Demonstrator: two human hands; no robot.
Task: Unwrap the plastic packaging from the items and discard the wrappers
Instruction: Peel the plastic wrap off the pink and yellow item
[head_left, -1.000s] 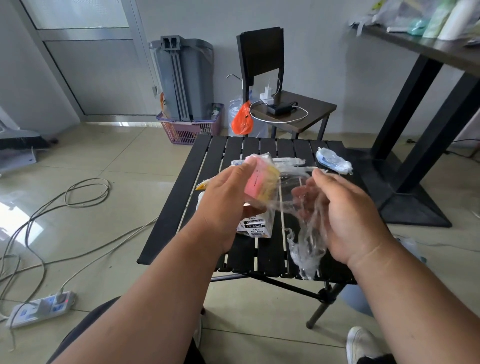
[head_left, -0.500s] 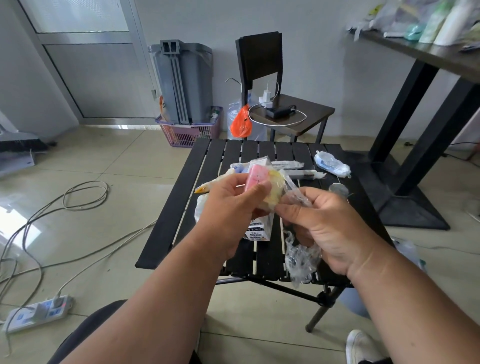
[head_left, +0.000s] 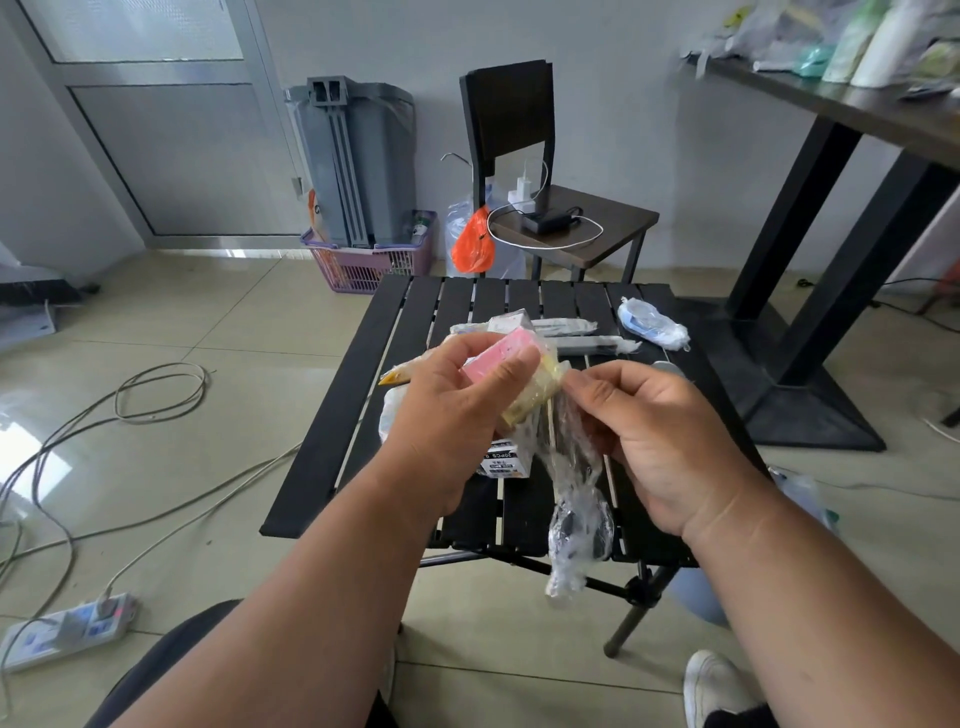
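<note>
- Since half a second ago, the right hand (head_left: 660, 441) is pulling slightly away from the block, and the clear crinkled plastic wrapper (head_left: 574, 499) is hanging lower beneath it.
- The left hand (head_left: 457, 415) is gripping the pink and yellow rectangular block (head_left: 511, 382), thumb across its pink face, above the middle of the black slatted tabletop (head_left: 410, 332).
- The right hand is pinching the wrapper just beside the block's yellow right end; the film is trailing down past the tabletop's near edge.
- The block's long axis is running from upper left to lower right, toward the right hand, so peeling probably needs a pull rightward and down.
- A white printed small box (head_left: 506, 460) is lying under the hands; wrapped long items (head_left: 571, 332) and a blue-white packet (head_left: 652, 322) are sitting toward the far right corner.
- A grey bin (head_left: 358, 161), a dark chair (head_left: 530, 156) and loose cables (head_left: 130, 410) are filling the tiled room.
</note>
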